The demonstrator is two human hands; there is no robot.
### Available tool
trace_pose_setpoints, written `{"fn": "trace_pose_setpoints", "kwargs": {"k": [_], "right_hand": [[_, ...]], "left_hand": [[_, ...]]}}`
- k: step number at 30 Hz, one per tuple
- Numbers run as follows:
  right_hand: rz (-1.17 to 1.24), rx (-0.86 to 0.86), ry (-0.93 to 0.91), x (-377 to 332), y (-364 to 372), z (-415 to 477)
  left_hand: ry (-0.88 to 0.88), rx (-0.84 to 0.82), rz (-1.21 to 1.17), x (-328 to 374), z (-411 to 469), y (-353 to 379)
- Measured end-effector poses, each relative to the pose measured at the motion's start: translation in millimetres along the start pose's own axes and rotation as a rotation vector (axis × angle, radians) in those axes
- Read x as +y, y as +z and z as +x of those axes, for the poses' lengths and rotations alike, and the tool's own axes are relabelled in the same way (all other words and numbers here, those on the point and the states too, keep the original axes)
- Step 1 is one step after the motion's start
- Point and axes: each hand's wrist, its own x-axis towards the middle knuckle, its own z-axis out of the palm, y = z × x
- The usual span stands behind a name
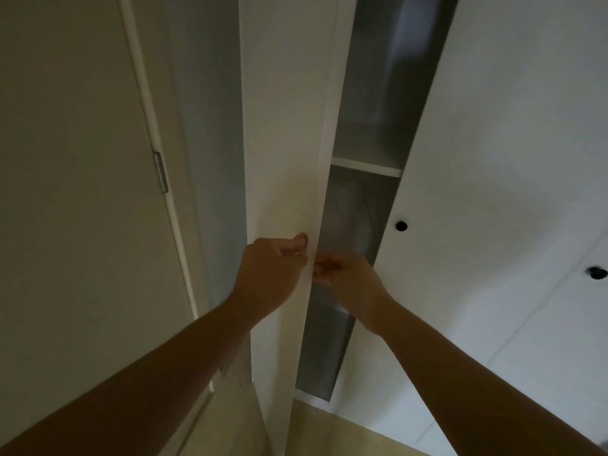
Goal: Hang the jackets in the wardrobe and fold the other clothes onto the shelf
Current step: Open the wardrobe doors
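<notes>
A white wardrobe door (286,133) stands partly swung out, seen almost edge-on. My left hand (269,271) grips something small on its outer face near the free edge, fingers curled. My right hand (345,281) reaches from the other side and curls its fingers round the same door edge. Through the narrow gap the dim wardrobe interior (371,103) shows, with a white shelf (365,166) across it. No jackets or other clothes are visible.
The neighbouring white wardrobe door (493,159) on the right is shut and has a round black knob (401,226); a second knob (597,273) sits farther right. A room door with a metal hinge (161,172) stands at the left. Light wooden floor (329,432) lies below.
</notes>
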Motion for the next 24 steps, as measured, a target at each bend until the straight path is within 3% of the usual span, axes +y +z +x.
{"fn": "trace_pose_setpoints", "kwargs": {"k": [10,19,24], "right_hand": [[0.246,-0.304,-0.023,-29,60,12],[0.399,-0.4,-0.014,-62,131,38],[0.391,-0.435,-0.064,-73,164,56]], "left_hand": [[-0.244,0.179,-0.423,-18,-24,-76],[-0.295,0.331,-0.525,-38,-31,-145],[-0.258,0.383,-0.461,-49,-31,-166]]}}
